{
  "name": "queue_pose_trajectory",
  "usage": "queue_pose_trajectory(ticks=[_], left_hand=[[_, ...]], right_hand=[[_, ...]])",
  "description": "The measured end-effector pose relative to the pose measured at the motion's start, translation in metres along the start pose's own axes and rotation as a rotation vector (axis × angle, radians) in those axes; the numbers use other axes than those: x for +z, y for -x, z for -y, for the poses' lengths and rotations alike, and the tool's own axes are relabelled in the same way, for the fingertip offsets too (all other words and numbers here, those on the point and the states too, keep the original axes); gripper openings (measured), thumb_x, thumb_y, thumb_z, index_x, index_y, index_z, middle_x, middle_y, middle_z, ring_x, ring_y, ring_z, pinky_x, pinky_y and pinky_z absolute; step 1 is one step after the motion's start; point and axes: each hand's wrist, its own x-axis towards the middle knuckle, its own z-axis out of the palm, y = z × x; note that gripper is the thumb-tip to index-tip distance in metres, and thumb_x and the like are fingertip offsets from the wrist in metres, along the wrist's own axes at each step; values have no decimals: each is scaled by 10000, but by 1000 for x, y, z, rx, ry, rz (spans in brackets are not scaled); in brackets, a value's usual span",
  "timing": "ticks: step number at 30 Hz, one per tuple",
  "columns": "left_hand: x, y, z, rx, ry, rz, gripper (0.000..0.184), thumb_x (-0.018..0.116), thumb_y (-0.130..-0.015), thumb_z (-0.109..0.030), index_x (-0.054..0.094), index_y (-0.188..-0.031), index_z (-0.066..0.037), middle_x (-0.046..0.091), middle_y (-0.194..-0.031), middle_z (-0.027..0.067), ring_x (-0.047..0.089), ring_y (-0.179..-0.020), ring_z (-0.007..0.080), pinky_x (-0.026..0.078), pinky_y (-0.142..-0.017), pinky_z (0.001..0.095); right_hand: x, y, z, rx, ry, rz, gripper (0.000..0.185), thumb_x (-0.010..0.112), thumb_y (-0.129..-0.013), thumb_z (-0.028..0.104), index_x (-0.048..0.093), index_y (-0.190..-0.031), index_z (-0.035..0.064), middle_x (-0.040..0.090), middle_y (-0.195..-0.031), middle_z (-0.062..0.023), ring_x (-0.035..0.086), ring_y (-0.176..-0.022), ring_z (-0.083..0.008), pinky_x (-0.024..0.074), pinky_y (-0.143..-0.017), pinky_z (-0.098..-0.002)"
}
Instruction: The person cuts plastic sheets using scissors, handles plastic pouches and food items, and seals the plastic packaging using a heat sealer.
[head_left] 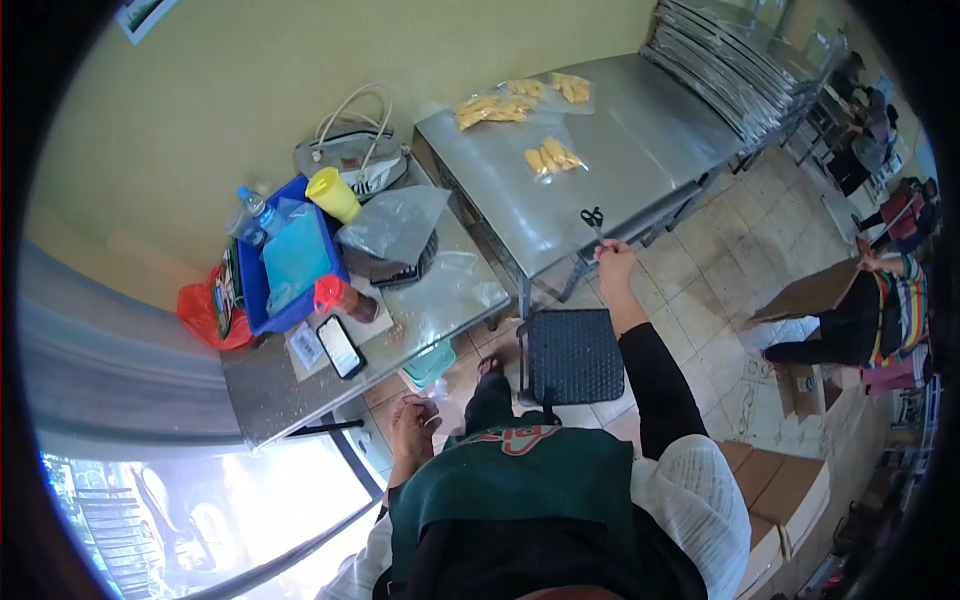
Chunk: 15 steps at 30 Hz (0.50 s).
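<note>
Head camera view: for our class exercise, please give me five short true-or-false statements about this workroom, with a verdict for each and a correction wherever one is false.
1. The right hand holds scissors with black handles. True.
2. The left hand holds the smartphone. False: the smartphone lies apart from the left hand.
3. Clear plastic bags of yellow pieces lie on the metal table. True.
4. The chair has a red seat. False: the seat is black.
5. The yellow cup is beside the grey handbag. True.
</note>
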Motion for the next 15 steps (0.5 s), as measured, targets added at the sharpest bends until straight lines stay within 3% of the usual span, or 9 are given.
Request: queue_pose_trajectory(ticks=[3, 4, 5, 8, 10, 11, 13, 15], left_hand=[[26, -63, -11, 32, 70, 250, 94, 462, -838, -128, 524, -815, -61, 567, -794, 86, 551, -771, 196, 451, -692, 328], [44, -84, -20, -15, -8, 193, 144, 455, -845, -139, 517, -758, -42, 558, -798, 110, 541, -771, 219, 434, -715, 333], [53, -113, -22, 30, -9, 326, 157, 443, -851, -133, 514, -758, -28, 549, -759, 110, 536, -738, 218, 430, -701, 319], [109, -171, -60, -27, -84, 411, 197, 434, -873, -155, 502, -746, -21, 513, -685, 83, 506, -665, 180, 414, -648, 289], [126, -198, -72, 0, -227, 444, 214, 433, -883, -167, 494, -740, -20, 495, -656, 70, 484, -624, 158, 404, -607, 274], [125, -221, -62, -13, -201, 472, 203, 407, -892, -166, 500, -786, -20, 454, -608, 38, 486, -572, 143, 399, -535, 273], [134, -243, -67, 24, -343, 436, 198, 445, -883, -189, 514, -927, -9, 445, -563, 42, 470, -534, 137, 398, -509, 299], [148, -256, -87, 291, -1008, 232, 285, 477, -874, -217, 485, -1089, -30, 468, -520, 91, 505, -492, 201, 411, -499, 338]], right_hand=[[19, -66, -39, -38, -4, -41, 107, 515, -791, -30, 568, -883, -34, 563, -725, -82, 560, -621, -148, 461, -539, -259], [13, -87, -48, -62, 249, 33, 153, 562, -767, 34, 582, -906, -28, 581, -801, -96, 579, -696, -175, 470, -600, -316], [15, -103, -54, -96, 498, 106, 221, 610, -743, 97, 596, -928, -21, 600, -876, -109, 598, -771, -202, 480, -662, -373], [52, -117, -24, -210, 1265, -89, 424, 632, -724, 269, 584, -1048, 0, 554, -1128, -133, 538, -1037, -264, 399, -854, -494], [85, -137, -8, -358, 1287, -89, 530, 606, -739, 348, 535, -1144, 14, 481, -1239, -137, 438, -1161, -286, 320, -930, -522], [103, -146, -6, -419, 1294, -80, 582, 593, -747, 388, 511, -1192, 21, 444, -1295, -139, 388, -1223, -298, 281, -968, -537], [140, -175, 1, -345, 1385, -10, 679, 582, -749, 439, 433, -1269, 29, 412, -1324, -152, 359, -1251, -289, 281, -983, -526], [172, -196, 1, -305, 1448, 36, 709, 583, -745, 481, 427, -1274, 36, 400, -1340, -156, 359, -1255, -300, 270, -993, -528]])
